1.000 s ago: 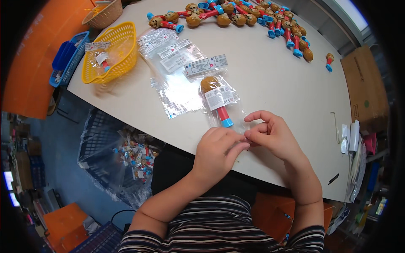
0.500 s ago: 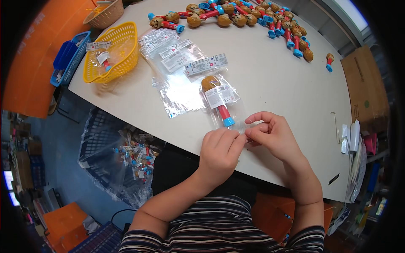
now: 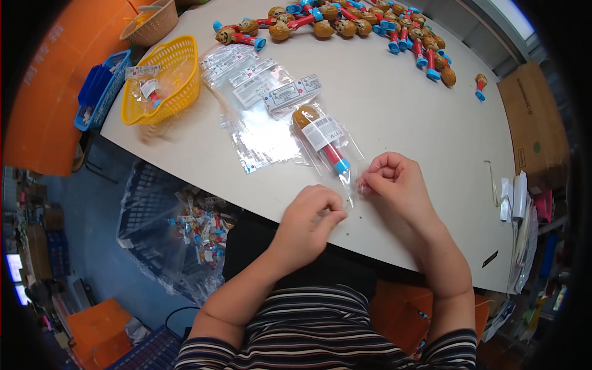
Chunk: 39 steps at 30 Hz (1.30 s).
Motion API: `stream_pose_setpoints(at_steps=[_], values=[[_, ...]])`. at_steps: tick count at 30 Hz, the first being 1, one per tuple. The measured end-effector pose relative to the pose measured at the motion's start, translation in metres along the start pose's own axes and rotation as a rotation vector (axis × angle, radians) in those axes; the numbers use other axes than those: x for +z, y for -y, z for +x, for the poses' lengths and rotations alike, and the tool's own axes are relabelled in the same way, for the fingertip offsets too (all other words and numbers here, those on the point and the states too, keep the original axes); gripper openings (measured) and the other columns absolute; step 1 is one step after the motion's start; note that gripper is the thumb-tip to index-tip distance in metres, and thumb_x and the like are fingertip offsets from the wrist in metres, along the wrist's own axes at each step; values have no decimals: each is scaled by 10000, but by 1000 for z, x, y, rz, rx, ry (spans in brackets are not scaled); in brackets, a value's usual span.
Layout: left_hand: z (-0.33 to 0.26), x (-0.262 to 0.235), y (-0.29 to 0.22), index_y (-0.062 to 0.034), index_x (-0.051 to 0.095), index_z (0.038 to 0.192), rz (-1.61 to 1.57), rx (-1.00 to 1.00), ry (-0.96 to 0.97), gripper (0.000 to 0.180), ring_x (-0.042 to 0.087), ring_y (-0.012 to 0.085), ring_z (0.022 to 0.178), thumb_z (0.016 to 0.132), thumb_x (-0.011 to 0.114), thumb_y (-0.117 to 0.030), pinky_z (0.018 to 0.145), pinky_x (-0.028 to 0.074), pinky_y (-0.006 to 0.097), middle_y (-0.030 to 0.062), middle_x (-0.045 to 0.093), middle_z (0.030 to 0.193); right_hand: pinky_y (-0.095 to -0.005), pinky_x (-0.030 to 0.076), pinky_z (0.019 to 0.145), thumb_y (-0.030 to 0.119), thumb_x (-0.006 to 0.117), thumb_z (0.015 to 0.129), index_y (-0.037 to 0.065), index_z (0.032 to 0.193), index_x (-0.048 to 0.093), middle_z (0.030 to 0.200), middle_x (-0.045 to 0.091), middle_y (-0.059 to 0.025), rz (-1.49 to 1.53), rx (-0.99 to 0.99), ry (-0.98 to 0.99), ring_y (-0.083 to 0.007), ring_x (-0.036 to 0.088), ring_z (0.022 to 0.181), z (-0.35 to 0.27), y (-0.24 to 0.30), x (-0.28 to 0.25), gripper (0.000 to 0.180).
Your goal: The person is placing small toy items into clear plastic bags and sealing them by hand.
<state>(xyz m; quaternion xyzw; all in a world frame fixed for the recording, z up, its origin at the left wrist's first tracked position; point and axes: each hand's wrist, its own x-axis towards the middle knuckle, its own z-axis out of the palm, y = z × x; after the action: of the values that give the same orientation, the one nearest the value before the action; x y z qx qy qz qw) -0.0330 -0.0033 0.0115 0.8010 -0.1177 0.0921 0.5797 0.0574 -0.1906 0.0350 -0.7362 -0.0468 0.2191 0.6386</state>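
Note:
A clear plastic bag (image 3: 354, 148) lies on the table in front of me, slanting toward my right hand. Inside it is a toy (image 3: 333, 156) with a round brown head, a red stem and a blue end, partly covered by a white printed label (image 3: 322, 132). My right hand (image 3: 398, 188) pinches the bag's near edge between thumb and fingertips. Just left of that edge is my left hand (image 3: 310, 222), fingers curled and thumb apart from them, with nothing visible in it. A printed header (image 3: 293, 92) tops the bag's far end.
Flat clear bags (image 3: 262, 135) are piled left of the toy. A yellow basket (image 3: 193, 80) holds a bagged toy, beside a blue basket (image 3: 117, 77). Many loose toys (image 3: 322, 29) lie at the far side. Below the table's left edge, a lined crate (image 3: 139, 203) holds bagged toys.
My left hand has drawn away from the bag's near end, its thumb parting from the fingers. The bagged toy has tilted, its blue end shifting right. My right hand keeps its pinch.

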Motion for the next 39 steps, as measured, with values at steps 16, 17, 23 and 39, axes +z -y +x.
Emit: stream_pose_setpoints(at_steps=[16,17,23,39], values=[[16,16,-1,-42,682,927,401,252,-123,203,582,281,804,740,762,-55,733,460,385,77,613,858,-236,563,628,64,647,912,30,948,543,772,704,-77,106,178,100,-118,682,684,-8,20,4,115],[15,21,0,-31,668,929,429,277,-143,198,577,284,805,748,748,-48,733,456,387,79,605,858,-235,561,619,67,648,912,31,950,543,764,703,-74,98,181,94,-114,680,672,-8,20,4,117],[19,23,4,-11,589,882,299,233,-132,125,552,299,825,788,671,-9,742,442,382,101,575,865,-232,562,628,56,649,909,31,942,540,751,696,-72,101,145,90,-112,680,676,-10,19,3,116],[20,8,-5,-26,672,931,226,199,-93,174,595,278,821,767,730,-20,744,479,342,100,627,891,-253,579,627,40,650,905,51,889,507,779,699,-85,100,131,121,-131,696,718,-8,18,3,145]])
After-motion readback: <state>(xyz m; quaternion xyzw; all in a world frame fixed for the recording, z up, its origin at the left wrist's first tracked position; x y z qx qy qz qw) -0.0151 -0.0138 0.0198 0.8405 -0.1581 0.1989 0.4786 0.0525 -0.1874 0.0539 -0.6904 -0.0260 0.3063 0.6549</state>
